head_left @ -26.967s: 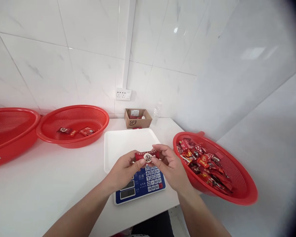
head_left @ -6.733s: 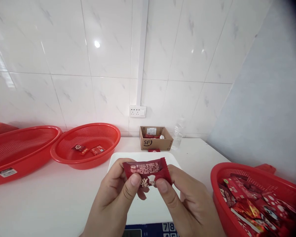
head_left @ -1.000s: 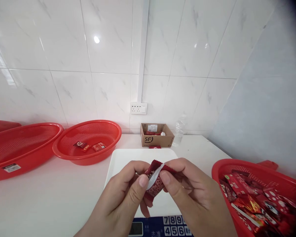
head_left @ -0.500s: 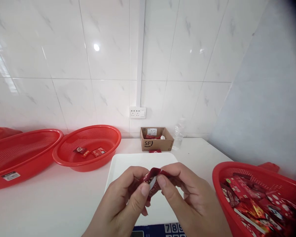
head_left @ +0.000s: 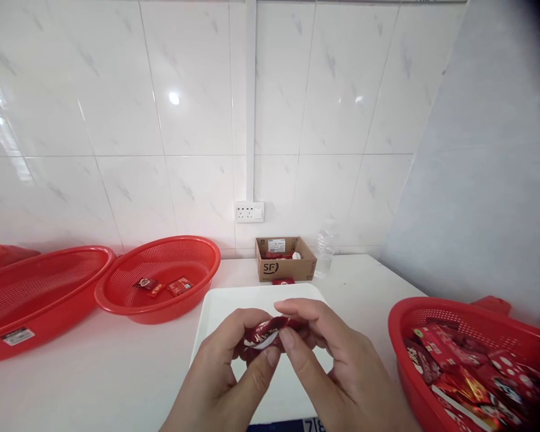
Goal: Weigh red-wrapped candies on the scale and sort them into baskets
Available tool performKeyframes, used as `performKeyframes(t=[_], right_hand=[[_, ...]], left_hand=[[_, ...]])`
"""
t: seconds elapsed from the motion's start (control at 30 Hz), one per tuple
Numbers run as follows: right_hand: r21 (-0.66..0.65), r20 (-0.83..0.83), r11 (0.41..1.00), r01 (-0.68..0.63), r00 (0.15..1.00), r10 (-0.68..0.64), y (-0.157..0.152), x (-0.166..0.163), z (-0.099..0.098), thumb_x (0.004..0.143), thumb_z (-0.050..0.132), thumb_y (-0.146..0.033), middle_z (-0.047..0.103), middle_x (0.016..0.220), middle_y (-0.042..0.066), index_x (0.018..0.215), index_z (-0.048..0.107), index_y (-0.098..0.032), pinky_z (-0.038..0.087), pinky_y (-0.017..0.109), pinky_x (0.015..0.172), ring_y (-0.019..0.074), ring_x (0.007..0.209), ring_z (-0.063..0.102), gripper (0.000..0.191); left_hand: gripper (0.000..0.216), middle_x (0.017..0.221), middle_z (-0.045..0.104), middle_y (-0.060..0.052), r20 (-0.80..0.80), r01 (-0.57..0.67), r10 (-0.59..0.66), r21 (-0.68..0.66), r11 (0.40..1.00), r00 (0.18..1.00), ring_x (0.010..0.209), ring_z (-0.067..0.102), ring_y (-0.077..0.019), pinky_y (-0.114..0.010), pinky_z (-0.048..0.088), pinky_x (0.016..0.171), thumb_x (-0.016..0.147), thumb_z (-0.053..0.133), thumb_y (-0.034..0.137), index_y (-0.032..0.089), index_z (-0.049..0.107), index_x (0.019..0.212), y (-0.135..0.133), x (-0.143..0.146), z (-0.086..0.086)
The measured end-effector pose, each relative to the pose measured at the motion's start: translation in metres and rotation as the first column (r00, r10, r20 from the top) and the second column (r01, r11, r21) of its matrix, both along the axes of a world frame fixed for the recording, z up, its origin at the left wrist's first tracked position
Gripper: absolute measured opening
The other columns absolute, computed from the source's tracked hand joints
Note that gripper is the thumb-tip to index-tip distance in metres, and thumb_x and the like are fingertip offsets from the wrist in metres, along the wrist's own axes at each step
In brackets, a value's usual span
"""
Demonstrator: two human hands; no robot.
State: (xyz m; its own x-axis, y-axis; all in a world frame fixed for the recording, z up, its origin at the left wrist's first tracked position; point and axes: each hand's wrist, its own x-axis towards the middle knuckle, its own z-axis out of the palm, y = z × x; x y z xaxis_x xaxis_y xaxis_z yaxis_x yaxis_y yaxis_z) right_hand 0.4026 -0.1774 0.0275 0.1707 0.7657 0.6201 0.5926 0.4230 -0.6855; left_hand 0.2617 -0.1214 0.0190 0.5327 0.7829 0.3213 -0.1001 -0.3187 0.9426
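A small dark red candy packet (head_left: 264,333) with white lettering is pinched between both hands, above the white tray of a scale (head_left: 220,300). My left hand (head_left: 234,354) is closed on the packet's left part, thumb below and forefinger along the top. My right hand (head_left: 328,354) grips its right end between thumb and fingers, with the forefinger stretched over the top. The packet's right end is mostly hidden by the fingers. Under the wrists, only a strip of the scale's dark blue keypad (head_left: 281,426) shows.
At right a red basket (head_left: 398,324) holds several wrapped sweets. On the left stand a red basket (head_left: 157,312) with a few packets and another red basket (head_left: 67,330). Behind the tray are a cardboard box (head_left: 292,270) and a clear plastic bottle (head_left: 324,252), near the tiled wall.
The packet has turned flatter, showing more of its lettered side. My right forefinger has lifted off it. The view has tilted slightly upward, and less of the keypad shows.
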Motion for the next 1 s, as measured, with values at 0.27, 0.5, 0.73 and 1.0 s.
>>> performKeyframes(t=[0.27, 0.5, 0.73, 1.0], right_hand=[[-0.026, -0.003, 0.999, -0.026, 1.000, 0.026, -0.001, 0.001, 0.000, 0.093, 0.047, -0.019, 0.075, 0.095, 0.001, 0.114, 0.058, -0.026, 0.056, 0.017, 0.063, 0.0116, 0.075, 0.070, 0.025], [0.104, 0.045, 0.992, -0.076, 0.996, 0.072, 0.000, 0.003, -0.002, 0.091, 0.052, -0.013, 0.071, 0.106, -0.002, 0.127, 0.054, -0.032, 0.057, 0.016, 0.069, 0.0098, 0.083, 0.068, 0.041], [0.102, 0.074, 0.983, -0.152, 0.987, 0.145, 0.001, 0.003, -0.001, 0.091, 0.052, -0.009, 0.069, 0.107, -0.003, 0.126, 0.058, -0.035, 0.057, 0.016, 0.071, 0.0095, 0.089, 0.067, 0.044], [0.106, 0.069, 0.985, -0.138, 0.989, 0.131, -0.001, 0.003, -0.002, 0.091, 0.054, -0.011, 0.071, 0.102, 0.002, 0.119, 0.064, -0.027, 0.059, 0.020, 0.069, 0.0132, 0.086, 0.069, 0.034]], left_hand=[[0.036, 0.098, 0.066, -0.002, 0.103, -0.112, 0.134, -0.196, 0.974, 0.986, 0.087, 0.060, -0.0175, -0.027, 0.049, 0.079, 0.084, 0.067, 0.044, 0.028, 0.054, 0.114, -0.005, 0.004, -0.003], [0.024, 0.093, 0.068, -0.001, 0.154, -0.189, 0.205, -0.114, 0.975, 0.967, 0.083, 0.062, -0.0168, -0.024, 0.051, 0.073, 0.078, 0.073, 0.043, 0.027, 0.066, 0.095, -0.008, 0.001, -0.004], [0.019, 0.088, 0.070, 0.001, 0.223, -0.192, 0.211, -0.106, 0.976, 0.952, 0.081, 0.067, -0.0181, -0.025, 0.053, 0.072, 0.076, 0.075, 0.041, 0.030, 0.071, 0.091, -0.011, 0.001, 0.001], [0.016, 0.057, 0.054, 0.005, 0.162, -0.299, 0.311, -0.094, 0.949, 0.936, 0.054, 0.052, -0.0130, -0.026, 0.048, 0.066, 0.076, 0.074, 0.042, 0.030, 0.071, 0.086, -0.011, 0.000, -0.003]])
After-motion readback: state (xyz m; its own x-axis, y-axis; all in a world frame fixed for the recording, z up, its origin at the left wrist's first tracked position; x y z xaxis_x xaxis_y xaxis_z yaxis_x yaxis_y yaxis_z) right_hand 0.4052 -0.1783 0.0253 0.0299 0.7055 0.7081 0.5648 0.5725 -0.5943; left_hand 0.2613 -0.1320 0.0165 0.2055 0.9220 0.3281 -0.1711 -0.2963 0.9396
